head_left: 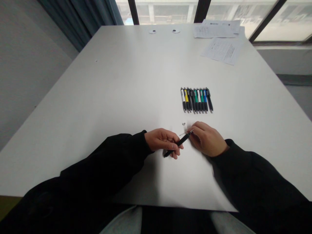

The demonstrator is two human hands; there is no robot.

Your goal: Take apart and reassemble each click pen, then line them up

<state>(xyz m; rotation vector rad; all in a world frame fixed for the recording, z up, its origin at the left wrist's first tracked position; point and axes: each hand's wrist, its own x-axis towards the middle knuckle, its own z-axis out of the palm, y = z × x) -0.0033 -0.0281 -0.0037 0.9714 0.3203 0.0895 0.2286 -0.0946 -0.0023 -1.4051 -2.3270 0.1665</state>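
Note:
My left hand is closed round a black pen, held at a slant above the white table. The pen's narrow metallic end points up and right towards my right hand. My right hand is low at the table with its fingers bent together; the thumb side is partly hidden. A thin, light-coloured piece reaches towards its fingertips, and I cannot tell whether they grip it. Just beyond lies a small silvery pen part. Farther off, a row of several pens lies side by side, with black, white, yellow, green and blue barrels.
Printed papers lie at the table's far right. Two white oval pieces with dark spots are near the far edge of the table. Windows and a dark curtain are behind.

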